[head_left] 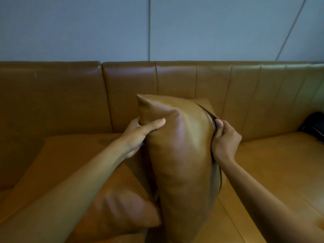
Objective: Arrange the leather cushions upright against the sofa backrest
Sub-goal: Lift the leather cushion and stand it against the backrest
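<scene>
Left hand (pixel 140 135) is clamped on the left edge of the tan leather cushion (pixel 180 146) — thumb pressed flat across the front face, the other fingers wrapped round behind where you can't see them. Right hand (pixel 225 141) is curled tight on the opposite edge, right at the dark zipper seam (pixel 210 118), fingers pinching the leather there. So both hands have a firm grip on it, one per side.

The cushion itself is standing on end between the two forearms, out over the seat (pixel 271 163) and in front of the backrest (pixel 175 79) — can't tell if its top corner is touching the backrest or not. A second cushion (pixel 112 195) lies flat on the seat just left of it, partly under the left forearm. There's something dark (pixel 313 127) at the far right of the seat, too cut off to make out. Grey wall (pixel 87 27) behind the sofa.
</scene>
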{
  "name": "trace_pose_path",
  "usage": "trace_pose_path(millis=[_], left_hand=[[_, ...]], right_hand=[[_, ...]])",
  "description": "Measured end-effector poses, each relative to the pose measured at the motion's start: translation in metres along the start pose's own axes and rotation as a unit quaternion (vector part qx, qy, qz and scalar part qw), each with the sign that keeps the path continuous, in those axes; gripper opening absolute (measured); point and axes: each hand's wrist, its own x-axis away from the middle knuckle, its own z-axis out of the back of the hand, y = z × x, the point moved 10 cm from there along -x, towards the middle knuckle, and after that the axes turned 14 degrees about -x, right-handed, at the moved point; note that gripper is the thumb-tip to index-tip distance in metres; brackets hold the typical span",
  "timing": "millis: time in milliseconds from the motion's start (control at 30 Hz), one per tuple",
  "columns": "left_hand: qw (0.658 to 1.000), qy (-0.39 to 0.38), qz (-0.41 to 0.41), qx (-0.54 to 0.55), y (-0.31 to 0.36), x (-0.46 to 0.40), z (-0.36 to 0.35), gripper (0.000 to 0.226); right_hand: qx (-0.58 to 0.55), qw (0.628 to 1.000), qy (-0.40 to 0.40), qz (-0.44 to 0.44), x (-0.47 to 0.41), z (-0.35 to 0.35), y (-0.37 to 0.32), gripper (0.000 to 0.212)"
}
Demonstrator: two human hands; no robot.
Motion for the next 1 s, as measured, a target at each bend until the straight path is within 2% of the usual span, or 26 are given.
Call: trace_pose_path(millis=[133,200,300,400,500,567,667,733,867,1000], left_hand=[[0.998,0.045,-0.034,-0.029,0.009,-0.037,-0.008,0.053],[0.996,0.072,-0.043,-0.041,0.007,-0.054,-0.012,0.037],[0.987,0.128,-0.053,-0.082,0.001,-0.076,-0.011,0.022],[0.973,0.152,-0.052,-0.164,-0.015,-0.094,-0.011,0.034],[0.967,0.134,-0.009,-0.217,-0.053,-0.102,-0.02,0.036],[0.964,0.146,0.022,-0.222,-0.075,-0.105,-0.015,0.041],[0.96,0.136,0.123,-0.212,-0.1,-0.108,-0.003,0.067],[0.955,0.113,0.18,-0.209,-0.108,-0.105,-0.006,0.077],[0.943,0.095,0.186,-0.261,-0.11,-0.095,-0.015,0.082],[0.916,0.033,0.148,-0.371,-0.109,-0.083,-0.017,0.089]], right_hand=[[0.004,0.996,0.088,0.018,-0.02,0.028,0.008,0.036],[0.0,0.994,0.108,0.012,-0.026,0.031,0.018,0.037],[0.0,0.995,0.102,0.004,-0.03,0.022,0.035,0.038],[0.016,0.998,0.058,-0.019,-0.02,0.005,0.069,0.038],[0.041,0.996,-0.005,-0.079,0.001,-0.011,0.12,0.038],[0.067,0.993,-0.044,-0.087,0.013,-0.023,0.135,0.037],[0.079,0.99,-0.073,-0.089,0.026,-0.047,0.132,0.037],[0.088,0.987,-0.077,-0.107,0.039,-0.059,0.13,0.044],[0.092,0.974,-0.111,-0.175,0.073,-0.076,0.134,0.062],[0.101,0.966,-0.126,-0.202,0.098,-0.078,0.131,0.065]])
